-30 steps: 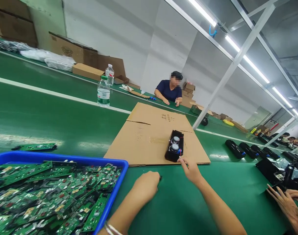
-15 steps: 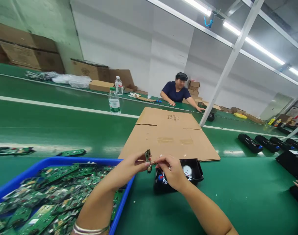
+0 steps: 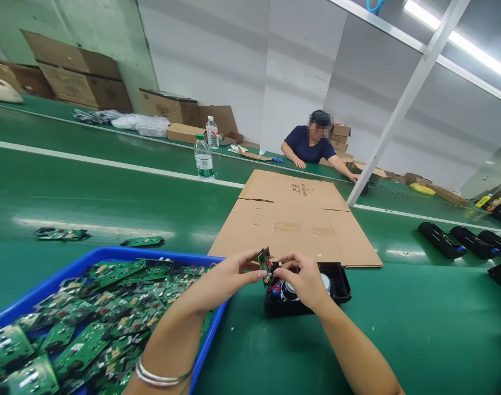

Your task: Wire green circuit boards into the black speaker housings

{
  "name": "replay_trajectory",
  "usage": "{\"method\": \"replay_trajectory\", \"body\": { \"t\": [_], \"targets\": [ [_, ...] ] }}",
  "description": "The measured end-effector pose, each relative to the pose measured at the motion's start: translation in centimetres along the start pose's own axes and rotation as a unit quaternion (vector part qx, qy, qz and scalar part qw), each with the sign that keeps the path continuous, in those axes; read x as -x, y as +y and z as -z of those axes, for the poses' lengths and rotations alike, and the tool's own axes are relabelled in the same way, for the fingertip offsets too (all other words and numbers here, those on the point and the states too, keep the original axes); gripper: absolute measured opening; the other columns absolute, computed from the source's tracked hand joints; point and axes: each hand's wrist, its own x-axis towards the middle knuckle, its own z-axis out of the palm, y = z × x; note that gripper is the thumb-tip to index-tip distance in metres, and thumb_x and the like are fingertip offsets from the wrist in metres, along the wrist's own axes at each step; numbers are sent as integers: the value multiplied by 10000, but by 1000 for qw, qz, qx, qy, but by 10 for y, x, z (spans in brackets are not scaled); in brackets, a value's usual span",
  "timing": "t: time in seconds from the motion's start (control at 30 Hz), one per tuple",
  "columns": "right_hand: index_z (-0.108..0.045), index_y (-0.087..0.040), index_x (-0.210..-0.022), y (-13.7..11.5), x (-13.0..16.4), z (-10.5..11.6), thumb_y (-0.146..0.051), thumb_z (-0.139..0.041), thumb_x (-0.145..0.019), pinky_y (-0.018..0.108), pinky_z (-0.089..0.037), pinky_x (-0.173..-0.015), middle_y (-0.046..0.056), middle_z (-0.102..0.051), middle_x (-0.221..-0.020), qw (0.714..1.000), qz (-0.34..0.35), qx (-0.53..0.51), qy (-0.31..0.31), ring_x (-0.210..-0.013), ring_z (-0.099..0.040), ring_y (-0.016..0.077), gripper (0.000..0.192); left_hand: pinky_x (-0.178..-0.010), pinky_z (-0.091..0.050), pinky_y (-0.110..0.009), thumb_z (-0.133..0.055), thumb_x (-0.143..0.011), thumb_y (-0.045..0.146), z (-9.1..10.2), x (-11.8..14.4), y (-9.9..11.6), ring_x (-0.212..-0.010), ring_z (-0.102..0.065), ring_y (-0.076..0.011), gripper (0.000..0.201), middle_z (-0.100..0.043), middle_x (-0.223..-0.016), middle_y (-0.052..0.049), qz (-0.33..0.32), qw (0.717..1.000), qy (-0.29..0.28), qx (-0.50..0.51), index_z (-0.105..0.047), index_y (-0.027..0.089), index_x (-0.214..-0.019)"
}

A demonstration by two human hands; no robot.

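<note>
My left hand (image 3: 238, 270) holds a small green circuit board (image 3: 265, 261) on edge between thumb and fingers. Close against the board, my right hand (image 3: 307, 280) is closed in a pinch at what looks like a small white wire plug (image 3: 280, 264); the fingers partly cover it. Below both hands sits an open black speaker housing (image 3: 344, 282). Inside it are round speakers (image 3: 289, 291), red wires (image 3: 274, 286) and a blue part (image 3: 276, 292). Whether the plug touches the board I cannot tell.
A blue tray (image 3: 106, 252) heaped with circuit boards stands at left; two boards (image 3: 143, 241) lie behind it. Flattened cardboard (image 3: 291, 214) lies beyond the housing. A water bottle (image 3: 203, 159), a post (image 3: 402, 109), black housings (image 3: 442, 240) and a seated co-worker (image 3: 311, 144) are farther off.
The view has shifted, so the scene sits differently. The board in my left hand has tilted, and my right fingers are closer to it.
</note>
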Motion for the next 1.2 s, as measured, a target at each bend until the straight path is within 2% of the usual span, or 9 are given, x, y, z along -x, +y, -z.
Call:
{"method": "replay_trajectory", "body": {
  "t": [0.13, 0.2, 0.37, 0.53, 0.7, 0.93, 1.2],
  "targets": [
    [-652, -198, -826, -3, 3, 1, -244, -582, -729, 308, -443, -736, 35, -668, -840, 999, 42, 4, 0, -776, -584, 168, 128, -936, -405, -370, -554, -691, 373, -3, 1, 4, -1022, -540, -231, 435, -582, -1181, -53, 6, 1000, 2, -8, -557, 193, -1088],
    [-621, -201, -860, -6, 5, 1, -237, -554, -742, 313, -438, -741, 35, -661, -835, 999, 45, 2, 4, -783, -577, 166, 141, -936, -410, -365, -557, -687, 368, -4, 1, 6, -1027, -543, -228, 428, -579, -1188, -51, 10, 1000, 4, -9, -561, 193, -1077],
    [-424, -207, -858, -11, 9, -2, -240, -539, -713, 300, -422, -675, -8, -616, -703, 997, -13, -70, -16, -699, -564, 151, 188, -938, -416, -360, -569, -691, 357, -7, 1, 5, -1059, -534, -229, 410, -592, -1171, -54, 5, 1000, 0, 1, -561, 188, -1065],
    [-347, -220, -848, -8, 6, -4, -233, -558, -646, 276, -392, -639, -78, -515, -598, 983, -56, -171, -24, -609, -514, 117, 292, -897, -444, -323, -563, -707, 351, -9, 0, 6, -1031, -552, -211, 381, -600, -1150, -55, -2, 1000, -16, 3, -559, 178, -1045],
    [-315, -226, -809, -9, 2, 0, -195, -562, -576, 255, -406, -615, -114, -469, -540, 956, -86, -279, -37, -558, -528, 102, 341, -899, -445, -334, -564, -700, 356, -9, 0, 6, -1027, -556, -213, 398, -596, -1148, -72, -4, 1000, -16, -8, -549, 162, -1048],
    [-338, -217, -791, -10, -1, 4, -153, -569, -521, 242, -401, -593, -117, -485, -522, 926, -150, -340, -69, -509, -524, 89, 361, -871, -468, -351, -568, -709, 337, -11, 1, 7, -985, -577, -217, 331, -621, -1105, -54, -19, 999, -26, -6, -577, 186, -1003],
    [-332, -221, -781, -4, -4, 4, -137, -576, -511, 235, -396, -565, -119, -481, -536, 917, -163, -352, -90, -497, -516, 86, 373, -852, -477, -335, -544, -700, 346, -14, 0, 9, -929, -589, -206, 325, -622, -1088, -38, -38, 997, -17, -66, -601, 207, -988]
  ]
}}
